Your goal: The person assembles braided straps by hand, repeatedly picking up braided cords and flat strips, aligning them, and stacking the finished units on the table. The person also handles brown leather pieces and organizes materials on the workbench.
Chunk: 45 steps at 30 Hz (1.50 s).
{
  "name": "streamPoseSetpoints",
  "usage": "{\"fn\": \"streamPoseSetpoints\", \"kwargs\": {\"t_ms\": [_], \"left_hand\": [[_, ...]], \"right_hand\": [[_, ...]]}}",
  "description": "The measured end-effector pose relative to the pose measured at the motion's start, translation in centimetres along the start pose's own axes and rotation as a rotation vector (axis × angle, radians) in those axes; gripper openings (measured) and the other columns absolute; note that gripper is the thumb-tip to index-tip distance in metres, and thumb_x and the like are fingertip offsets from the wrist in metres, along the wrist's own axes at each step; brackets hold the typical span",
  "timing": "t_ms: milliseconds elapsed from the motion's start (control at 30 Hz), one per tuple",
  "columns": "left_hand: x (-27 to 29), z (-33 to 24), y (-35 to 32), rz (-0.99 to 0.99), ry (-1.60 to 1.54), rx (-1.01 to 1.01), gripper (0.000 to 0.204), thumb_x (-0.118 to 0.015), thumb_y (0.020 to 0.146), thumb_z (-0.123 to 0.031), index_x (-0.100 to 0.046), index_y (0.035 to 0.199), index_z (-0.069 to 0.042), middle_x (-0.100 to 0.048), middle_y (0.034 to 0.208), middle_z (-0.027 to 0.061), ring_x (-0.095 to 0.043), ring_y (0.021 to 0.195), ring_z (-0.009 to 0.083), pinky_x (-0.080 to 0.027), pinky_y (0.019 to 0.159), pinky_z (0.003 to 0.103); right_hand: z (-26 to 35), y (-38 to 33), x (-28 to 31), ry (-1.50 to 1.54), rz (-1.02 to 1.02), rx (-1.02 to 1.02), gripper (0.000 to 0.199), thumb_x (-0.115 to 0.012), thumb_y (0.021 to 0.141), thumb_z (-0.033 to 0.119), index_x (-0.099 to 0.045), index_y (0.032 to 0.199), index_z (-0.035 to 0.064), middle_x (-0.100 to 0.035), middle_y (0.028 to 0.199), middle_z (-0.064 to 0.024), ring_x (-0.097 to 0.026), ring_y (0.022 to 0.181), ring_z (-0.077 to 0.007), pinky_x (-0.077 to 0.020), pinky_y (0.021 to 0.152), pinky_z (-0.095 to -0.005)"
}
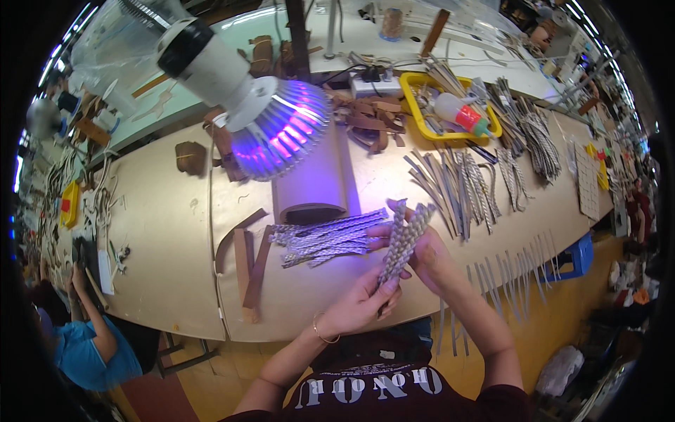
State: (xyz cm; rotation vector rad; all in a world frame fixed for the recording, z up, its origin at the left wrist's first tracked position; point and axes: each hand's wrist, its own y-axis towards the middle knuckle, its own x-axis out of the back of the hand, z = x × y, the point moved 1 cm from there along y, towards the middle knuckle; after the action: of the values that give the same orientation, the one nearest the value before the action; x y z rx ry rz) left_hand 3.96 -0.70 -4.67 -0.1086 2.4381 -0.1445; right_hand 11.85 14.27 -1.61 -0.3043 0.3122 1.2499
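Near the table's front edge I hold several braided straps (402, 243), greyish-tan and plaited, in a bunch. Around their lower ends my left hand (365, 299) is closed, thumb on top. My right hand (427, 257) grips the same bunch higher up, its fingers partly hidden behind the straps. Just left of the bunch lies a pile of similar braided straps (320, 239), tinted purple by the lamp (285, 126) above. Brown flat strips (252, 271) lie left of that pile.
A cardboard tube (309, 200) lies behind the pile. Farther right stand a yellow basket (415, 116) with a bottle (464, 116), and more strap bundles (538, 144). Thin strips (506, 281) hang over the front edge. A co-worker in a blue shirt (95, 352) works at the left.
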Motion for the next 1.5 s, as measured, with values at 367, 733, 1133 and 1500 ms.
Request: {"fn": "streamPoseSetpoints", "kwargs": {"t_ms": [367, 733, 1133, 1500], "left_hand": [[0.2, 0.4, -0.9, -0.195, 0.232, 0.087, 0.030, -0.044, 0.105, -0.025, -0.048, 0.126, -0.004, -0.050, 0.078, 0.0005, -0.050, 0.063, 0.0072, -0.045, 0.056, 0.024], [0.3, -1.1, -0.4, -0.263, 0.370, 0.046, 0.034, -0.046, 0.105, -0.025, -0.051, 0.127, 0.000, -0.058, 0.082, 0.0041, -0.055, 0.064, 0.0077, -0.048, 0.056, 0.023], [2.6, -2.2, 0.0, -0.278, 0.328, 0.127, 0.039, -0.040, 0.106, -0.036, -0.056, 0.101, -0.002, -0.054, 0.067, -0.0004, -0.047, 0.055, 0.0079, -0.036, 0.051, 0.027], [0.1, -1.0, 0.7, -0.543, 0.851, 0.007, 0.031, -0.042, 0.103, -0.021, -0.054, 0.085, 0.002, -0.051, 0.062, 0.0125, -0.052, 0.056, 0.0253, -0.041, 0.057, 0.039]], "right_hand": [[2.2, 5.4, 1.6, -0.813, -0.193, -0.073, 0.034, -0.078, 0.083, 0.035, -0.072, 0.081, 0.0022, -0.059, 0.057, -0.0003, -0.049, 0.053, -0.0053, -0.0388, 0.050, -0.0248], [3.2, 6.9, 1.9, -1.282, -0.169, 0.170, 0.035, -0.066, 0.092, 0.030, -0.065, 0.073, 0.0005, -0.053, 0.051, -0.0089, -0.050, 0.045, -0.0157, -0.0396, 0.048, -0.0338], [2.9, 11.2, 4.2, -1.227, -0.362, 0.414, 0.026, -0.069, 0.086, 0.021, -0.061, 0.070, 0.0021, -0.058, 0.053, -0.0097, -0.058, 0.047, -0.0153, -0.0445, 0.048, -0.0305], [-2.5, 14.4, 4.8, -1.155, -0.401, 0.359, 0.022, -0.073, 0.076, 0.017, -0.060, 0.067, 0.0016, -0.062, 0.058, -0.0144, -0.063, 0.052, -0.0259, -0.0497, 0.054, -0.0366]]}}
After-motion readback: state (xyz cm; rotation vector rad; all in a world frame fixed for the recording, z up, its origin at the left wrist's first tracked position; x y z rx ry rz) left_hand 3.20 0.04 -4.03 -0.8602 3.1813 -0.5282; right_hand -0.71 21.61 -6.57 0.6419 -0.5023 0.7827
